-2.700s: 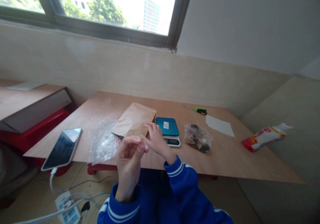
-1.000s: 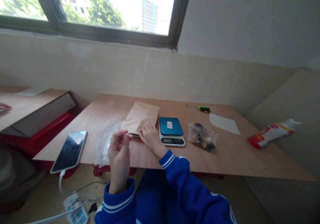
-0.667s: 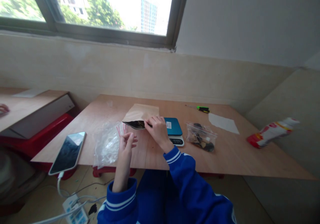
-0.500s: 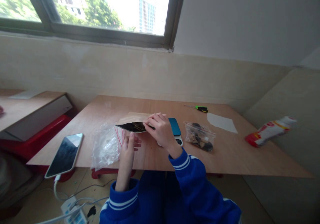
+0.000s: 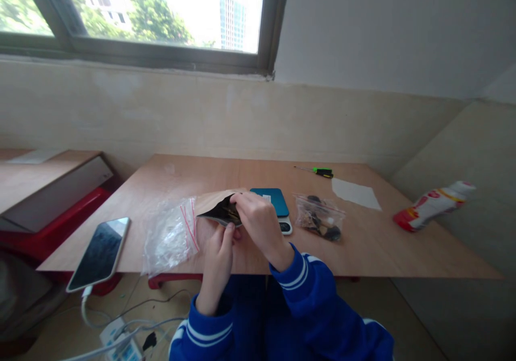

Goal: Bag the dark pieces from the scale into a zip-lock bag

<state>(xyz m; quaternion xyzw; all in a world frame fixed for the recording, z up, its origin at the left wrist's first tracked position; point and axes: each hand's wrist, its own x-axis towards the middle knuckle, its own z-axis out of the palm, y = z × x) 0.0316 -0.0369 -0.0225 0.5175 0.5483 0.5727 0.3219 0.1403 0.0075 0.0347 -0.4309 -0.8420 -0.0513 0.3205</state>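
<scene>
A tan paper pouch (image 5: 210, 201) lies tilted above the table, its mouth gaping toward me and showing a dark inside. My left hand (image 5: 220, 251) pinches the near lip of that mouth between thumb and fingers. At the mouth's right end, my right hand (image 5: 258, 218) is closed on the far rim, its fingertips partly hidden. Just behind the right hand sits a small scale (image 5: 279, 201) with a blue top and a white display edge. What the pouch contains cannot be made out clearly.
Clear zip bags (image 5: 169, 237) lie left, near a charging phone (image 5: 99, 253). To the right are a zip bag of dark and tan pieces (image 5: 320, 221), a green-and-black screwdriver (image 5: 322, 172), white paper (image 5: 357, 193) and a red-and-white bottle (image 5: 433, 205). Cables (image 5: 153, 326) run below.
My left hand has moved up and right and taken hold of the pouch's near lip. The mouth is wider, and the pouch has shifted, uncovering more of the scale.
</scene>
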